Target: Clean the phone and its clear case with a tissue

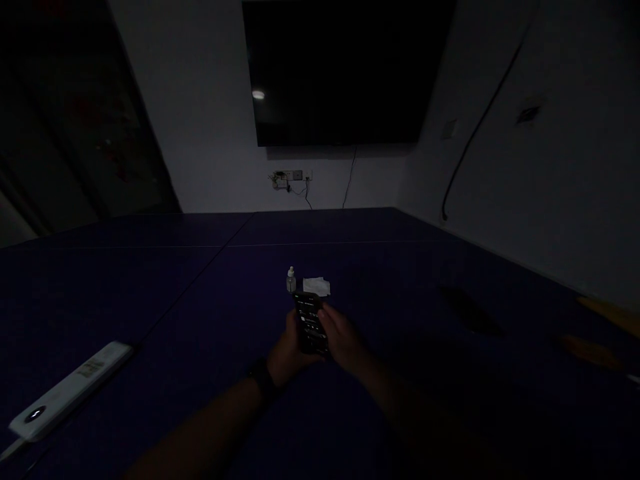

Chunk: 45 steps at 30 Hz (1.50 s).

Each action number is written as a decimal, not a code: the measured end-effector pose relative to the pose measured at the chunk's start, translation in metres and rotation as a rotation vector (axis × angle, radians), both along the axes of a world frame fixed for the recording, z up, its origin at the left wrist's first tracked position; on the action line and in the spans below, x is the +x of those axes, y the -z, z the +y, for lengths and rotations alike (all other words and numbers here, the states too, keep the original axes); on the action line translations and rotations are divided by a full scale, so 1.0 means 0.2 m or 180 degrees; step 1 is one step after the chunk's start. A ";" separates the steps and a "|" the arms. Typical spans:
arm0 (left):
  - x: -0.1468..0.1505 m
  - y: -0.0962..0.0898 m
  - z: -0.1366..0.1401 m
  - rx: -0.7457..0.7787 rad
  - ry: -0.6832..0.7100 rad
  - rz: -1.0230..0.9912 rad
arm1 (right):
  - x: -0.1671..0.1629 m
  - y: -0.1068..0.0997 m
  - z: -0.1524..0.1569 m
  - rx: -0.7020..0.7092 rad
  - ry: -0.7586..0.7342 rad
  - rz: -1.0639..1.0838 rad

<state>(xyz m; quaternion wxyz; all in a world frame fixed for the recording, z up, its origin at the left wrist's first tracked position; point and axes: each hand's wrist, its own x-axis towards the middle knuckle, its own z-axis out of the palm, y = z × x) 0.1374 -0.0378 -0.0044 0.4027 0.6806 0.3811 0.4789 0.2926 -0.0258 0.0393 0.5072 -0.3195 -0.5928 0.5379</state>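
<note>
In the head view a smartphone (311,323) with a dark, partly lit screen is held up over the dark blue table. My left hand (287,353), below a dark wristband, is closed around its left side and lower end. At the right edge, my right hand (344,340) also grips the phone, with its thumb at the screen. Just beyond the phone stand a small clear bottle (291,281) with a white cap and, beside it, a folded white tissue (317,287). The screen text is too small to read.
A white power strip (75,387) with a cable lies at the left on the table (200,307). Dark flat objects and a yellowish item (607,315) lie at the right. A large screen (345,73) hangs on the wall above sockets (295,176). The room is dim.
</note>
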 end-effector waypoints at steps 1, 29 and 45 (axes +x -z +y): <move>0.00 -0.01 0.00 0.0029 -0.0020 -0.0030 | 0.01 0.00 0.01 0.0168 0.0001 -0.0158; -0.05 -0.21 -0.25 0.2704 -0.0662 0.1689 | 0.03 0.03 -0.18 0.3238 0.0315 -0.1722; -0.10 -0.31 -0.27 0.2294 0.0336 0.1512 | 0.14 0.01 -0.22 0.2465 -0.0631 -0.1386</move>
